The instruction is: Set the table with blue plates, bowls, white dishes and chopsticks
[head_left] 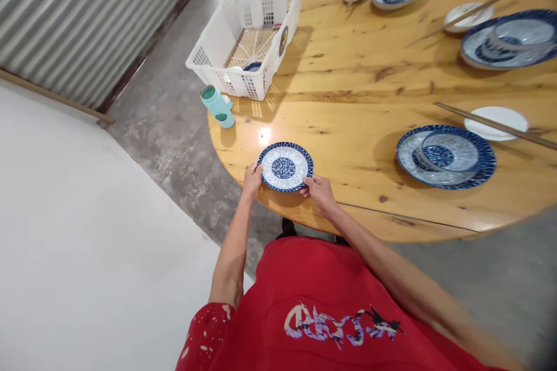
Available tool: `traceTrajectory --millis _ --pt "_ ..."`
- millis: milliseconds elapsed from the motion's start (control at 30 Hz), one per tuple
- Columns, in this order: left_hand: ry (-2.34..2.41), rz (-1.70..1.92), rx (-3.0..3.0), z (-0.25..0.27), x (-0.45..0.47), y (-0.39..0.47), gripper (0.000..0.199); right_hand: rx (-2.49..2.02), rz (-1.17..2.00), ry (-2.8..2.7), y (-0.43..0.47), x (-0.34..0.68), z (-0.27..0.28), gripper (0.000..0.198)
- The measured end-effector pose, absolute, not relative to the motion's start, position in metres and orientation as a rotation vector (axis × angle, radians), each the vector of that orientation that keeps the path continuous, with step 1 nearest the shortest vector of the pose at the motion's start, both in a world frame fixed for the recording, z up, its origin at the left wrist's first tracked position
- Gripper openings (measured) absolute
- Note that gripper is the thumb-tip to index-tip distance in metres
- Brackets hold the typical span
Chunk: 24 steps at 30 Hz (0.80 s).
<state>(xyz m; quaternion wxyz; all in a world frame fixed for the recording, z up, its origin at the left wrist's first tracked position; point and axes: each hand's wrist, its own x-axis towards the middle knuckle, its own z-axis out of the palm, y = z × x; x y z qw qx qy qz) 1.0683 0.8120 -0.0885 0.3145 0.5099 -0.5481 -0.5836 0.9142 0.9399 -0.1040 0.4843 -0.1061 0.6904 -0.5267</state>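
Observation:
A blue-and-white patterned plate (pixel 284 167) lies between my two hands, near the front edge of the wooden table (pixel 348 145). My left hand (pixel 252 179) grips its left rim, with the thumb on top. At the lower right rim, my right hand (pixel 318 190) has its fingers closed on the same plate. Whether the plate rests on the table or is held just above it, I cannot tell. To the right stands a glass-like bowl (pixel 448 152) on another blue-rimmed plate (pixel 483 171).
Left of the plate stands a turquoise bottle (pixel 220 107) by the table edge. A white plastic basket (pixel 230 81) behind it holds a few dishes. Further place settings have small white dishes (pixel 500 119) with chopsticks (pixel 487 120) across them. A white wall (pixel 87 232) is at left.

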Motion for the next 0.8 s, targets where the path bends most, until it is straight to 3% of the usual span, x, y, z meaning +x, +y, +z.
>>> traceTrajectory --millis 467,800 --pt "-1.677 -1.592 1.286 -0.105 1.057 0.775 0.016 -0.179 -1.313 1.793 0.932 0.925 -0.119 0.02" --pt "-2.083 -1.167 1.442 -0.107 1.059 0.762 0.018 -0.333 -1.133 1.878 0.923 0.911 -0.111 0.017"
